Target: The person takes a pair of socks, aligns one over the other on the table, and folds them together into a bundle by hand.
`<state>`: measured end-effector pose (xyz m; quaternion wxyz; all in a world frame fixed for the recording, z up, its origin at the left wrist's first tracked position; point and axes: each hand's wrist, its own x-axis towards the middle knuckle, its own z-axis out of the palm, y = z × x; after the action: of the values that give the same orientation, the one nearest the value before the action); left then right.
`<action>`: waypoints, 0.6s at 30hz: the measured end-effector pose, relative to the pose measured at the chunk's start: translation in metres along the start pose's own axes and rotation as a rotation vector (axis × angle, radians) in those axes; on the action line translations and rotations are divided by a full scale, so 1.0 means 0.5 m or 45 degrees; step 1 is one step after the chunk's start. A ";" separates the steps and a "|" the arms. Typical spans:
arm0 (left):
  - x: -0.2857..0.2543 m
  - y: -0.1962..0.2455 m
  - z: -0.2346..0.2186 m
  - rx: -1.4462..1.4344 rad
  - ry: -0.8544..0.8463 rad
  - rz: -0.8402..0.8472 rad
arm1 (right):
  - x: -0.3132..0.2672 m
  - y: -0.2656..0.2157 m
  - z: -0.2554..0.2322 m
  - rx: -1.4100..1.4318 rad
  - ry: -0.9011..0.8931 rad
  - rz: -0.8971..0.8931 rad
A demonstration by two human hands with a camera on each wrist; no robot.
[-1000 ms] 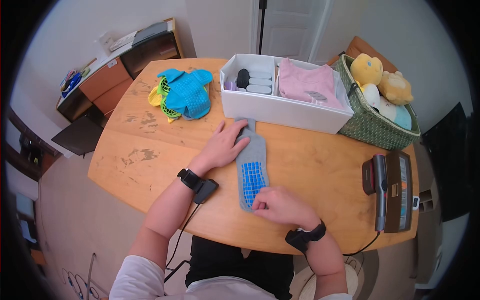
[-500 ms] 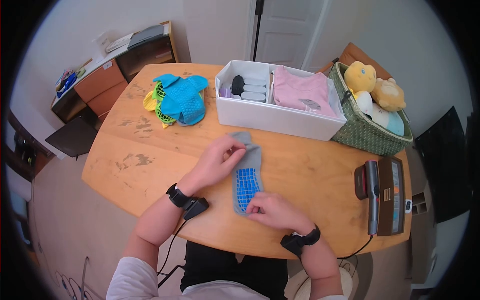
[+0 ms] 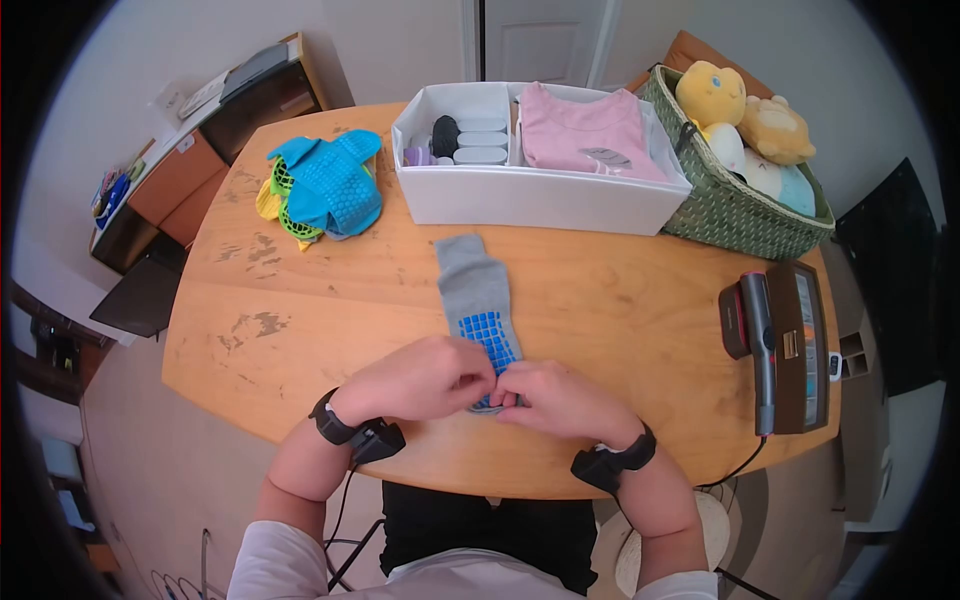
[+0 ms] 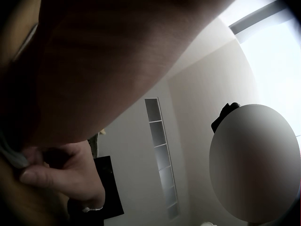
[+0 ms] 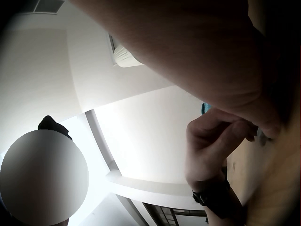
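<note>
A grey sock point(image 3: 474, 285) with a grid of blue grip pads lies lengthwise on the wooden table, its cuff pointing away from me. At its near toe end, my left hand point(image 3: 425, 378) pinches the fabric from the left with bent fingers. My right hand point(image 3: 560, 400) grips the same end from the right, thumb and fingertips on the edge. The two hands nearly meet there and cover most of the toe. In the left wrist view, a bit of the sock point(image 4: 14, 157) shows by the right thumb.
Behind the sock stands a white divided box point(image 3: 540, 200) with a pink shirt point(image 3: 585, 130) and rolled items. A blue, green and yellow textile pile point(image 3: 330, 185) lies at left. On the right are a woven basket point(image 3: 745, 215) of plush toys, a brown case point(image 3: 800, 350) and a corded grey appliance point(image 3: 760, 350).
My left hand has left the cuff half of the sock and come down to the toe end beside the right hand. The right hand has stayed at the toe.
</note>
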<state>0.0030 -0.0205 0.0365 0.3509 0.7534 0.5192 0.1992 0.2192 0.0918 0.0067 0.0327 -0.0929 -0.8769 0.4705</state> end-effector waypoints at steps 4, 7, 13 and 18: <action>0.019 -0.008 -0.020 -0.100 0.502 -0.173 | -0.001 0.000 0.001 -0.014 0.010 -0.014; 0.033 -0.063 -0.015 0.179 0.539 -0.044 | -0.003 -0.001 0.002 -0.027 0.017 -0.018; 0.040 -0.099 -0.015 0.422 0.322 -0.072 | -0.003 -0.001 0.000 -0.086 0.007 -0.027; 0.044 -0.126 -0.015 0.330 0.332 -0.057 | -0.003 0.000 0.004 -0.069 0.001 0.007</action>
<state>-0.0338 0.0159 -0.0062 0.1848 0.7485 0.5981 0.2188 0.2203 0.0899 0.0059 0.0293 -0.0964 -0.8891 0.4465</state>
